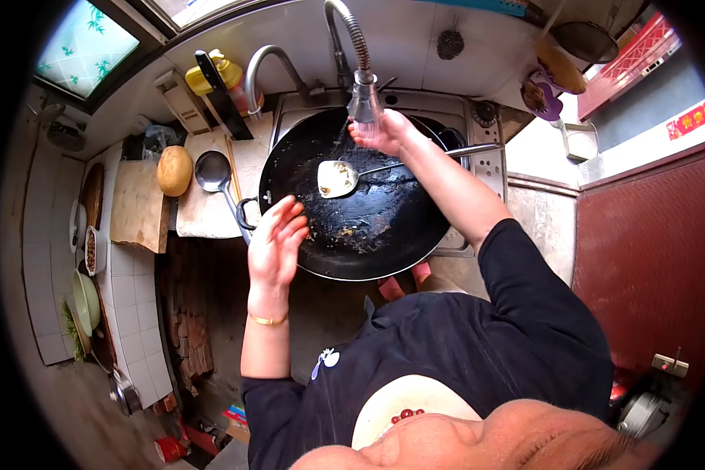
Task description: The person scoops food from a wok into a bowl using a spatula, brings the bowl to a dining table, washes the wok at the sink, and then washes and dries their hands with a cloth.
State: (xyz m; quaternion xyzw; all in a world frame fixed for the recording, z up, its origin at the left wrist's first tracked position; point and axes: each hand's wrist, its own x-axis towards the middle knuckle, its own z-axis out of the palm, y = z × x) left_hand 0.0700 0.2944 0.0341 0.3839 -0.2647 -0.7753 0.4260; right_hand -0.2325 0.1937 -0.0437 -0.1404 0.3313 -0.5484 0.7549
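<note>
My right hand [384, 135] is at the spray head [364, 100] of the spring-necked tap, its fingers partly overlapped by the head and the water. The fingers look loosely spread and cupped, with nothing seen in them. My left hand [276, 243] hovers over the near left rim of a big black wok [399, 235], palm turned inward and fingers apart, holding nothing. Inside the wok lies a metal spatula [338, 179], its blade smeared with residue and its handle reaching past the right rim beneath my right forearm. Wet patches and food scraps show on the wok's bottom.
Left of the wok, a ladle [213, 171] and chopsticks [233, 168] lie on the counter. A yellow-brown round object [174, 171] rests by a wooden board [139, 205]. Behind are a knife [221, 94] and a second, curved tap [268, 59]. The wok's loop handle [245, 213] sticks out left.
</note>
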